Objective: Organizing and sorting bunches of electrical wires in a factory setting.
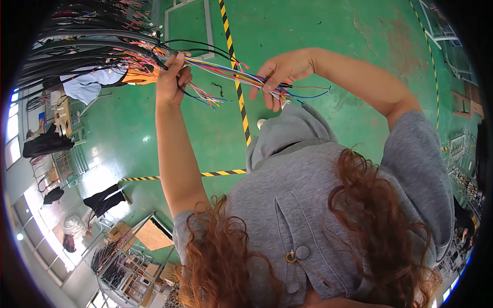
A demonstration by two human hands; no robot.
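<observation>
A bundle of thin coloured wires (221,69), white, red, yellow and blue, runs between my two hands. My left hand (173,77) is closed round the bundle close to where it leaves a thick black cable (102,35). Some shorter wires (203,97) with bare-looking tips hang below that hand. Farther right, my right hand (277,77) pinches the wires near their free ends. Past its fingers the ends (282,95) fan out, and one blue wire (313,96) sticks out to the right. Two black wires (205,45) arch above the bundle.
Many black cables with stripped coloured ends (67,56) hang at the upper left. Yellow-and-black tape (240,102) marks the green floor (308,25). A metal frame (187,25) stands beyond my left hand. People (74,226) and a loaded rack (128,267) are at the left.
</observation>
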